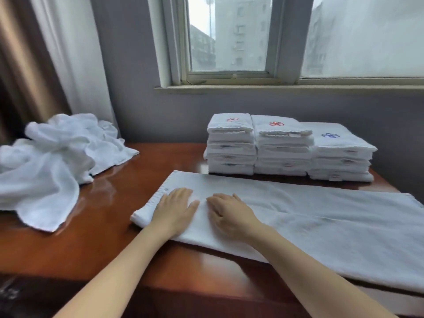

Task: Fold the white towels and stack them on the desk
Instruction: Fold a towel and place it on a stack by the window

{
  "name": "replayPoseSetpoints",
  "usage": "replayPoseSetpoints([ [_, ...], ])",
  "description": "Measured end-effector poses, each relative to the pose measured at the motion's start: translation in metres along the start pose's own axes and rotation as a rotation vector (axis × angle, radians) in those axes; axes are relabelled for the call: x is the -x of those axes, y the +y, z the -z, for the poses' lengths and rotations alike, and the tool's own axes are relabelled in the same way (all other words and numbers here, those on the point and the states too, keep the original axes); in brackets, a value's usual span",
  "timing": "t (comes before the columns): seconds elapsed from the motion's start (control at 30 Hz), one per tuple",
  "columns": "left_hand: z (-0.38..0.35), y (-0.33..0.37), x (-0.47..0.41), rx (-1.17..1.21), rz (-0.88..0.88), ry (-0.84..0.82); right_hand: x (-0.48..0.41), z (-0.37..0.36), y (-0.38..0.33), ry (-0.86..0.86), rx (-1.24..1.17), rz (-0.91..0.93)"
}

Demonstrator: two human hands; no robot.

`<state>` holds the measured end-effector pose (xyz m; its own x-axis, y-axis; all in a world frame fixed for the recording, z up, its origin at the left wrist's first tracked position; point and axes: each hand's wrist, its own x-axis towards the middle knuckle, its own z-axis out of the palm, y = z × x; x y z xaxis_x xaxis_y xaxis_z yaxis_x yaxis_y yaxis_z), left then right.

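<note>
Where the wooden desk (107, 228) meets the window (229, 42) wall, towel stacks (284, 148) sit.

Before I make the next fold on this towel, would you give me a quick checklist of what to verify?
1. Hands resting on the long towel: left hand and right hand, ok.
2. Towel lying flat on the desk: ok, faint wrinkles only.
3. Towel's right end fully on the desk: not ok, it seems to run past the edge.
4. Unfolded pile apart from the towel: ok.
5. Folded stacks tidy: ok.
6. Lower layers' edges aligned: cannot tell.
</note>
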<state>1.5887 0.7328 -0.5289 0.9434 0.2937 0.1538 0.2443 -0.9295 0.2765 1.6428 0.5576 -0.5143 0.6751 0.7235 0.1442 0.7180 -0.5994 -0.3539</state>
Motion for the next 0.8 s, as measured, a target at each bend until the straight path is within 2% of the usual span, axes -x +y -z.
replayPoseSetpoints([
  [0.1, 0.001, -0.014, 0.008, -0.086, 0.132, -0.082, -0.015, -0.01, -0.012, 0.002, 0.021, 0.042],
  [0.2, 0.006, -0.03, 0.018, -0.138, 0.231, -0.079, -0.027, -0.017, -0.024, -0.016, 0.053, 0.053],
  [0.4, 0.022, -0.055, 0.022, -0.224, 0.32, 0.175, -0.043, -0.026, -0.037, -0.021, 0.122, 0.017],
  [0.6, 0.022, -0.065, 0.017, -0.015, 0.397, 0.273, -0.056, -0.033, -0.058, 0.018, 0.065, -0.034],
  [0.8, 0.023, -0.063, 0.021, -0.137, 0.422, 0.287, -0.053, -0.042, -0.057, 0.097, 0.05, 0.037],
])
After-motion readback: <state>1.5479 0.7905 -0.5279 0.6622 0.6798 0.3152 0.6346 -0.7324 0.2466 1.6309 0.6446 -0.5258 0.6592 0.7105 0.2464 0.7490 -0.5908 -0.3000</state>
